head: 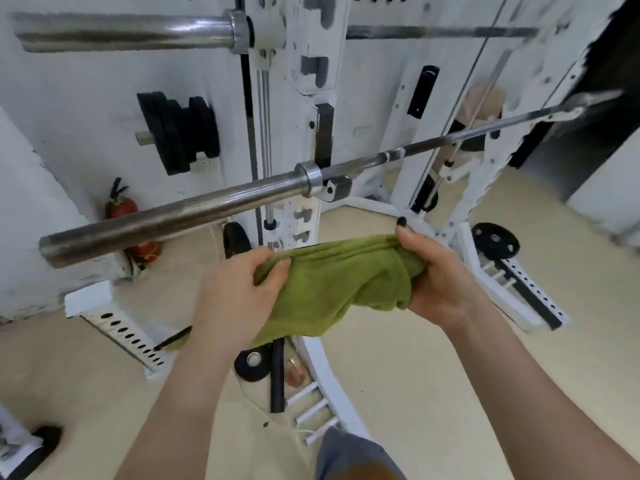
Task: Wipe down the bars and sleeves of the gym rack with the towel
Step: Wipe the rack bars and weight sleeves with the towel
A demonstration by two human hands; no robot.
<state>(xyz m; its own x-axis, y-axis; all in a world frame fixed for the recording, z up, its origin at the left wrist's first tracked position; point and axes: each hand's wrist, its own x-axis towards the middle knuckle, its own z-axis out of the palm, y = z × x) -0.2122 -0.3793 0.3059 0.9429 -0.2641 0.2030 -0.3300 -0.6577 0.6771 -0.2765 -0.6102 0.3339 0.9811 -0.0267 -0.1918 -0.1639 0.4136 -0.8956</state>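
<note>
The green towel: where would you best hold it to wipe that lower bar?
Probably by its two bunched ends, as the left hand and right hand hold the towel, coming onto the lower bar from above so the slack middle drapes over the round sleeve.

The towel (332, 282) stretches between the left hand (235, 296) and right hand (440, 275), each gripping an end. Beyond both hands a barbell (173, 213) crosses on the rack (311, 98); a second bar (121, 31) lies higher. Plates (176, 133) hang beyond the left hand, an extinguisher (121, 206) below them.
</note>
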